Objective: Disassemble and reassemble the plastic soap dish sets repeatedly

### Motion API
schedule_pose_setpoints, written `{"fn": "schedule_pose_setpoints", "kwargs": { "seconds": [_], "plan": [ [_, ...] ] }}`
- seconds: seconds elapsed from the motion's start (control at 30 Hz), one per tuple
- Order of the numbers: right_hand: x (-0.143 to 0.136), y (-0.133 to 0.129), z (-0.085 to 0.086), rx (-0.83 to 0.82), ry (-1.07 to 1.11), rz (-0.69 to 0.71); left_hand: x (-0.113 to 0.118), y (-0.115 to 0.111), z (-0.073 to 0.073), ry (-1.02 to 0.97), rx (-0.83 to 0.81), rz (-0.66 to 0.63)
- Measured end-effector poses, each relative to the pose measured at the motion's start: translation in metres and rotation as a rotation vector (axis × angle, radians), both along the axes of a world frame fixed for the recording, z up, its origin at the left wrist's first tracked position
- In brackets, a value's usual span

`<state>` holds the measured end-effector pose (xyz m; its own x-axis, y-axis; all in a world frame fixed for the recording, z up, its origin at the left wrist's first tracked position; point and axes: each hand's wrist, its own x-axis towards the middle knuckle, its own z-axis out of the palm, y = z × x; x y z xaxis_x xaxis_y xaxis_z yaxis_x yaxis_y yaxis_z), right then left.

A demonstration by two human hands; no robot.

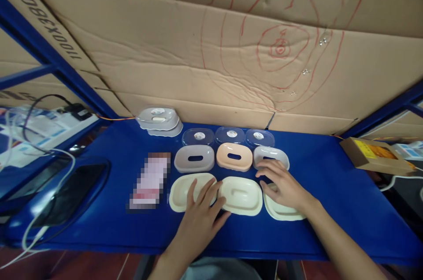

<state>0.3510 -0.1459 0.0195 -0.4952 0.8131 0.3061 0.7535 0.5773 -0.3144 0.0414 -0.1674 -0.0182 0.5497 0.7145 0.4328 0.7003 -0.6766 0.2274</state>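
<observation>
My left hand is spread over the left cream tray, its fingertips near the left edge of the middle cream tray. My right hand has its fingers apart above the right cream tray, with fingertips at the near edge of a grey slotted dish. Behind the cream trays, a grey-mauve slotted dish and a peach slotted dish stand in the same row as that grey one. Three clear lids with round stickers lie behind them.
Stacked grey pieces sit at the back left of the blue table. A blurred pink item lies left of the trays. Cables and a dark device are far left. An open cardboard box is at right. Cardboard walls the back.
</observation>
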Motion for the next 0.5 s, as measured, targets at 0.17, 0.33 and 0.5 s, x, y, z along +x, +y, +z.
{"fn": "schedule_pose_setpoints", "kwargs": {
  "seconds": [0.17, 0.33, 0.5],
  "plan": [
    [-0.008, -0.001, -0.004, -0.008, 0.02, 0.046, 0.012, 0.001, 0.004, -0.099, -0.051, 0.056],
    [-0.007, -0.001, 0.0, -0.009, 0.007, 0.069, 0.013, 0.002, 0.006, -0.146, -0.08, 0.065],
    [0.004, -0.013, 0.025, -0.131, 0.039, -0.021, -0.007, 0.002, 0.007, -0.102, -0.03, 0.077]
  ]
}}
